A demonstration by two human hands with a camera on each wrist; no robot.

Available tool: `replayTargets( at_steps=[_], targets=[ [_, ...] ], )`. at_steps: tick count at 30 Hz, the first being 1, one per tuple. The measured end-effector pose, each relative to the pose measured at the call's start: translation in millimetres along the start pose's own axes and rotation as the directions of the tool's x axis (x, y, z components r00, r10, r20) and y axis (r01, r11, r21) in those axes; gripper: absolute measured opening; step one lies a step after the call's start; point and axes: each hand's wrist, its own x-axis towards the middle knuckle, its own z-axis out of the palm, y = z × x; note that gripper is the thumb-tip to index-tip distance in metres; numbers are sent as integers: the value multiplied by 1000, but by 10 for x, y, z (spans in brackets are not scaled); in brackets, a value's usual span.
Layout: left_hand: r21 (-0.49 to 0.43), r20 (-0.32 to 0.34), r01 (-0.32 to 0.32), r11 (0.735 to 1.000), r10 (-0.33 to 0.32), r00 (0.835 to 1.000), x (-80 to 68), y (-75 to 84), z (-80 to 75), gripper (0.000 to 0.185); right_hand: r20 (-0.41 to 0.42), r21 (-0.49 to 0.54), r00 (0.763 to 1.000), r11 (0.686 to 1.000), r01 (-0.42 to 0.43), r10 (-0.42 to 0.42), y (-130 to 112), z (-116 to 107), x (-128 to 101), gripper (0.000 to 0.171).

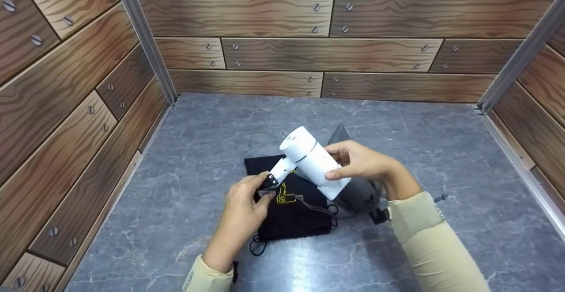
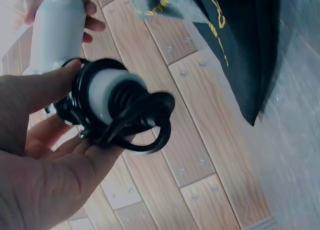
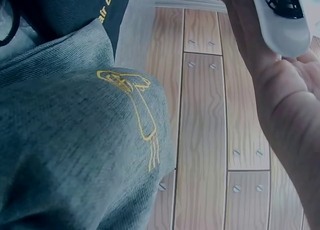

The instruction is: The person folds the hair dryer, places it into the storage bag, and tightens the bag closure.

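My right hand (image 1: pixel 366 161) grips the white dryer (image 1: pixel 311 159); my left hand (image 1: pixel 245 199) pinches its coiled cord (image 2: pixel 125 115). Pouches (image 1: pixel 291 208) beneath lie unfilled; bagging remains.

White hair dryer (image 1: pixel 311 162) with a thin grey band round the barrel and a black cord (image 2: pixel 131 121) coiled at the white handle. Black grille at the barrel's end. Black pouch (image 1: pixel 289 203) printed with a yellow outline logo. Grey heathered pouch (image 3: pixel 75 155), also marked in yellow line work and lettering. Bench (image 1: pixel 441 150) in grey marble pattern with pale veins. Walls (image 1: pixel 309 53) in brown wood-plank print, dotted with silver screw heads. Beige sleeves (image 1: pixel 435 243).
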Motion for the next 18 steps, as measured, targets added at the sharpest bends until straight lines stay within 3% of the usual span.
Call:
replayTargets(
  at_steps=[7, 18],
  targets=[
    [6, -54, 21, 1000, -20, 998, -4, 69, 84, 44, -54, 35, 995, 996, 88, -86, 101, 52, -78, 59],
    [6, -141, -20, 1000, 21, 990, 7, 92, 173, 44, -152, 91, 976, 981, 174, -159, 229, 158, -169, 58]
  ],
)
